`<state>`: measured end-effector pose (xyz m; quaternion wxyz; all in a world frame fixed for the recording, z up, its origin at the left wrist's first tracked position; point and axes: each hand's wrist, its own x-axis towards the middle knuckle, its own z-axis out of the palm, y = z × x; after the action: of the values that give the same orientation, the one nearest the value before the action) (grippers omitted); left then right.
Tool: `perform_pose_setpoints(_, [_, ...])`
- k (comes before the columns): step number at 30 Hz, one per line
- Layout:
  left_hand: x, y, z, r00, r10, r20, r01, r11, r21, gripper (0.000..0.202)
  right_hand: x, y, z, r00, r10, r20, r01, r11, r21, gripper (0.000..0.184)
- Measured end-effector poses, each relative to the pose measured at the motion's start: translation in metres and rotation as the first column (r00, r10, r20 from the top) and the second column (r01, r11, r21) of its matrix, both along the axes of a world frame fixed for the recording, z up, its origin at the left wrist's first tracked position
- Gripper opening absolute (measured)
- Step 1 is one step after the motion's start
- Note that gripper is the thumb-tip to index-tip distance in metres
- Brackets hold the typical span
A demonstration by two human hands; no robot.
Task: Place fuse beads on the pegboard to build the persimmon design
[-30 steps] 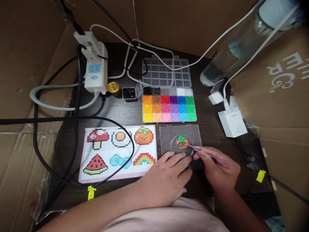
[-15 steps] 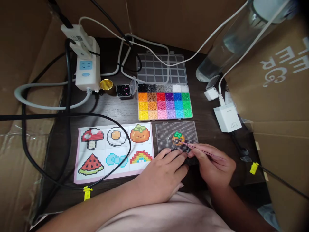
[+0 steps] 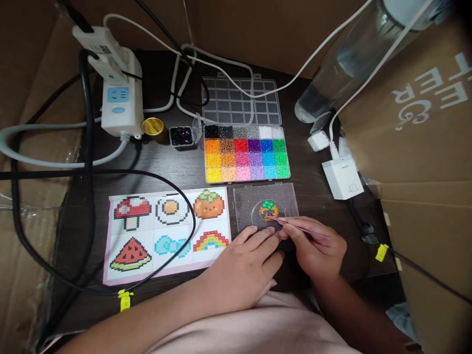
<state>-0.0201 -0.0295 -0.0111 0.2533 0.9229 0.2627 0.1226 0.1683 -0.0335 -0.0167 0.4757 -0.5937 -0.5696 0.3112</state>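
Note:
My right hand (image 3: pixel 320 246) pinches pink tweezers (image 3: pixel 300 227), whose tips touch the lower part of a small orange bead persimmon (image 3: pixel 269 211) with green leaves. This bead figure sits on a clear pegboard (image 3: pixel 245 199). Whether the tips hold a bead is too small to tell. Stretched out flat, my left hand (image 3: pixel 245 265) rests its fingertips on the pegboard's near edge. To the left lies a pattern sheet (image 3: pixel 151 231) showing a mushroom, an egg, a persimmon, a watermelon slice, a bow and a rainbow.
Behind the pegboard stands a bead box (image 3: pixel 248 153) of many colours, its lid (image 3: pixel 241 102) open. A small box of black beads (image 3: pixel 181 136) and a gold round tin (image 3: pixel 152 127) are left of it. A black cable (image 3: pixel 194 221) crosses the sheet. A power strip (image 3: pixel 121 93), charger (image 3: pixel 342 178) and bottle (image 3: pixel 342 69) surround these.
The whole view has shifted slightly, so things appear a little further left. The tweezer tips have moved slightly left across the persimmon's lower part. My left hand stays in place.

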Motion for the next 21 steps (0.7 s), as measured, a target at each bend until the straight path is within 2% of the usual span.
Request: perform_pose_setpoints(21, [0.0001, -0.0005, -0.002, 1.0, -0.025, -0.018, 0.026, 1.0, 0.015, 0.051, -0.0002, 0.003, -0.0017, 0.999, 0.044, -0.007, -0.044, 0.999, -0.024, 0.022])
